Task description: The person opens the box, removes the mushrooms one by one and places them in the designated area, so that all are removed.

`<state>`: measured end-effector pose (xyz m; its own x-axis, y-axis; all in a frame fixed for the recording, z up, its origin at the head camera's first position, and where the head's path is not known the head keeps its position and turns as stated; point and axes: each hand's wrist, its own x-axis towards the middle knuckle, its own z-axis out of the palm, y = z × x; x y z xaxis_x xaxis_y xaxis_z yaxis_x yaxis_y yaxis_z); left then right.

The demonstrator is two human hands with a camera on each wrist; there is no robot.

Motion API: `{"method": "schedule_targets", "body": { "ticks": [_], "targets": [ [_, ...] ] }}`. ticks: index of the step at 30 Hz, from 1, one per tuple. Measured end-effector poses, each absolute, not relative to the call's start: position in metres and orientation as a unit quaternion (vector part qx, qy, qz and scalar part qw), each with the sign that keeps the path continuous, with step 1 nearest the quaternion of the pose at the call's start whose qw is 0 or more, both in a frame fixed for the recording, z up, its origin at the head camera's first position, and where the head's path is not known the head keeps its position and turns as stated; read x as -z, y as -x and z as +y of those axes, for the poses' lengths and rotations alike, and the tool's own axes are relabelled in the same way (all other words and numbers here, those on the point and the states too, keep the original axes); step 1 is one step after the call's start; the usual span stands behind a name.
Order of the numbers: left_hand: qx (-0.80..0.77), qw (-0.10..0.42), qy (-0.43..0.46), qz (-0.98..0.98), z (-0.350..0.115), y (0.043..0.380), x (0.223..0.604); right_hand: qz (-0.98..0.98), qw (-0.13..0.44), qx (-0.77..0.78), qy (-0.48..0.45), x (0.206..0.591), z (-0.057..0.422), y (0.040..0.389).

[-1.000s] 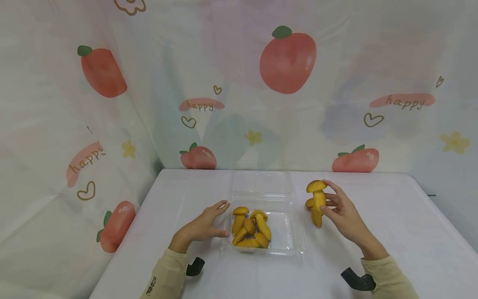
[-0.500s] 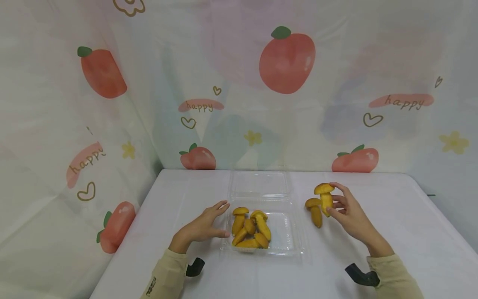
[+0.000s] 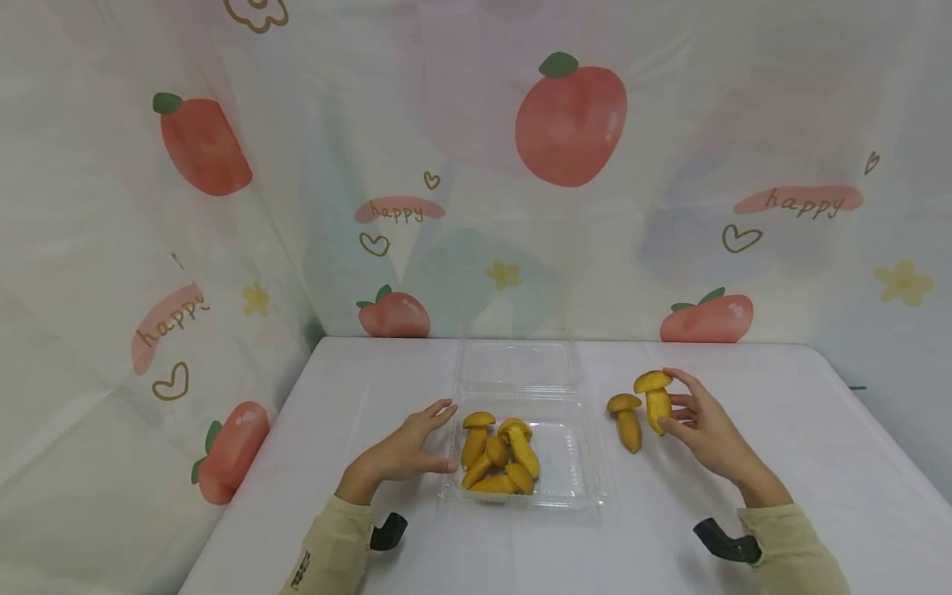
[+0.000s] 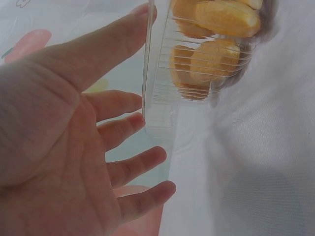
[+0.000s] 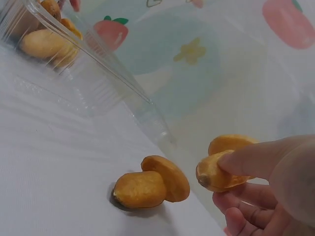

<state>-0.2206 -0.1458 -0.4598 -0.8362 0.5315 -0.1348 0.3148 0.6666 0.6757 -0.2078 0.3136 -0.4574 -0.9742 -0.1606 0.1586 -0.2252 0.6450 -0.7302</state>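
Between thumb and fingers my right hand [image 3: 706, 426] pinches a yellow mushroom [image 3: 658, 405], cap toward the far side, over the right part of the table. Just left of it another yellow mushroom [image 3: 625, 421] lies on the cloth; both show in the right wrist view, the held mushroom [image 5: 216, 169] apart from the lying one [image 5: 142, 189]. My left hand [image 3: 402, 446] has its fingers extended at the left rim of a clear plastic box [image 3: 568, 463], the thumb touching that rim in the left wrist view. Several yellow mushrooms [image 3: 521, 446] lie in the box's left half.
The box's clear lid [image 3: 518, 366] stands folded back toward the far edge. A white cloth covers the table [image 3: 550, 554]. Behind and to the left hangs a printed curtain [image 3: 476, 124]. Black bands with stubs sit at both wrists, the right stub [image 3: 725, 541] near the table.
My right hand has moved right and slightly nearer with its mushroom, uncovering the mushroom that lies on the cloth. The left hand and the box have stayed in place.
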Motion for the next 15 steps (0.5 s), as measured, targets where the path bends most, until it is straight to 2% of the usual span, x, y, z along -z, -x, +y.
{"method": "schedule_targets", "body": {
  "ticks": [15],
  "targets": [
    [-0.336,0.163,-0.243,0.895,-0.147,0.222,0.461,-0.908,0.001,-0.413,-0.068,0.473,0.331,0.213]
  ]
}}
